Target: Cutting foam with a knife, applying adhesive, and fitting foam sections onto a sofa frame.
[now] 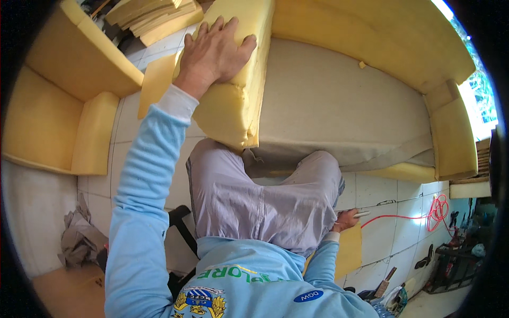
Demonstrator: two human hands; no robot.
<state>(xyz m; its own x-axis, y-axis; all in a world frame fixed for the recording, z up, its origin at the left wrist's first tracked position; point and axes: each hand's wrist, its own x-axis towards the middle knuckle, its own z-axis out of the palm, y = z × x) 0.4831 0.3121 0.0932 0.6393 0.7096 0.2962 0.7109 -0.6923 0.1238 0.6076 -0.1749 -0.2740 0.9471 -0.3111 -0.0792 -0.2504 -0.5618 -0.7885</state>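
Observation:
My left hand (pixel 216 55) lies on top of the yellow foam armrest (pixel 222 114) of a sofa frame, palm down with its fingers spread. The armrest's front edge looks uneven, with a small torn bit near the lower corner. Low at my right side, beside my knee, my right hand (pixel 347 219) is closed around a pale grey, rod-like thing (pixel 362 214); most of it is hidden in the fingers. Close to that hand runs a thin red hose (pixel 392 216); whether it joins the held thing, I cannot tell. Grey-beige cloth (pixel 339 100) covers the sofa's seat base.
Another foam-covered seat frame (pixel 47 122) stands at the left. Stacked foam sheets (pixel 159 21) are at the far left. The red hose ends in a coil (pixel 438 212). Crumpled brown paper (pixel 79 238) lies at lower left; tools lie on the tiled floor at lower right.

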